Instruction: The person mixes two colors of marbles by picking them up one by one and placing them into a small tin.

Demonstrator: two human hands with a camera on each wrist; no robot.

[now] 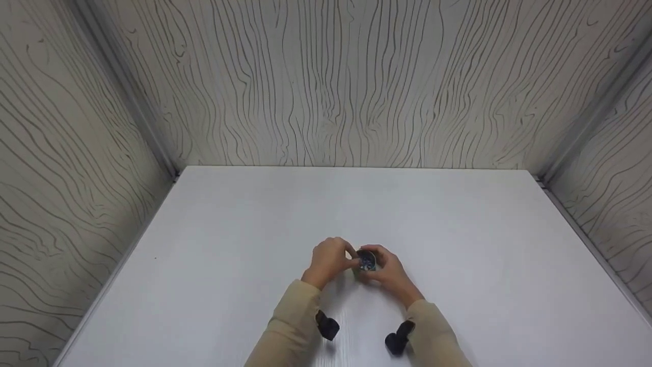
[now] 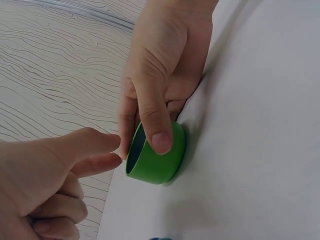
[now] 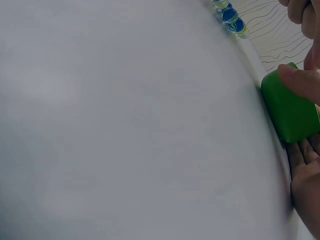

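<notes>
My right hand [image 1: 389, 272] grips a small green cup [image 2: 160, 162] low over the white tabletop, thumb on the near side and fingers behind. In the head view the cup's mouth faces up, and dark blue, marble-like things [image 1: 367, 261] show inside. My left hand [image 2: 45, 185] is at the rim, thumb and forefinger stretched toward the mouth with a small gap between their tips. Its other fingers curl, and nothing shows between the tips. Several clear marbles [image 3: 229, 15] with blue and yellow swirls lie in a row in the right wrist view.
The white table [image 1: 244, 219] meets a back wall [image 1: 331, 86] and side walls with a wood-grain pattern. Black wrist cameras [image 1: 328, 326] hang below both sleeves. A bit of something blue [image 2: 161, 238] peeks in at the left wrist view's bottom edge.
</notes>
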